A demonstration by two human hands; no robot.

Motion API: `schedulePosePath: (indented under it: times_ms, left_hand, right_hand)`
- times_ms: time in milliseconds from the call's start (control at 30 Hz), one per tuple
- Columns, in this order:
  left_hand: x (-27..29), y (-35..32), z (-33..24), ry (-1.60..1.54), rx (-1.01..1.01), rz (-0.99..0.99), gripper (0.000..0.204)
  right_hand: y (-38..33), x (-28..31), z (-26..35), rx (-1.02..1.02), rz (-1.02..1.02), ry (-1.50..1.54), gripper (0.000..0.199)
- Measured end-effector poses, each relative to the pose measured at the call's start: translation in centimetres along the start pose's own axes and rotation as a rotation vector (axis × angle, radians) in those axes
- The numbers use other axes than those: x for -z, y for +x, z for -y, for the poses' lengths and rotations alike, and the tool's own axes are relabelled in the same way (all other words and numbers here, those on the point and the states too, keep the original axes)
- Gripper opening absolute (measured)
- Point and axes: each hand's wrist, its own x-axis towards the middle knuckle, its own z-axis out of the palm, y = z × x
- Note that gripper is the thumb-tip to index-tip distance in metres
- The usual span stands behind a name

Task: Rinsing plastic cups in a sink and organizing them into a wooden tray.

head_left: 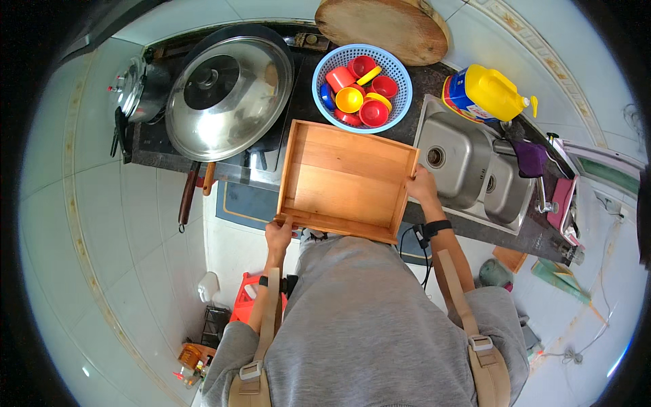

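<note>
A shallow wooden tray (342, 178) with raised sides is held between my hands, its far part over the counter and its near edge close to my body. Nothing lies in it. My left hand (278, 234) grips the near left corner, with the fingers partly hidden behind the wood. At the right side, my right hand (422, 186) is closed on the rim. Just beyond the tray stands a blue plastic basket (320, 85) holding several red, yellow and blue cups, such as a yellow cup (349, 100).
A large wok with a domed lid (247, 102) sits on the stove at left, its handles jutting toward me. A pot (146, 91) stands farther left. To the right are a steel double sink (458, 146) and a yellow jug (491, 91). A round cutting board (383, 27) leans behind.
</note>
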Motion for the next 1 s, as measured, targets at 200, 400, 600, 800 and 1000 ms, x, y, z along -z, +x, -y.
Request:
schedulePosePath:
  times_ms: [200, 400, 600, 800, 1000]
  left_hand:
    - [3.7, 0.4, -4.6, 0.434, 0.119, 0.253, 0.046]
    - [-3.6, 1.1, -21.6, 0.775, -0.759, 0.196, 0.038]
    - [-14.7, 9.7, -29.1, 0.773, -1.098, -0.090, 0.032]
    - [-17.2, 12.2, -30.3, 0.881, -0.906, -0.045, 0.021]
    - [-15.6, 12.9, -28.6, 0.596, -0.935, -0.024, 0.017]
  right_hand:
    - [0.2, 5.4, 6.5, 0.303, -0.379, 0.070, 0.039]
    - [6.5, 5.7, 15.3, 0.567, -0.492, 0.111, 0.042]
    - [8.8, 5.7, 16.5, 0.253, -0.243, -0.152, 0.046]
    - [6.5, 6.3, 13.9, 0.300, -0.498, 0.277, 0.027]
    - [6.5, 6.1, 9.3, 0.336, -0.333, 0.856, 0.018]
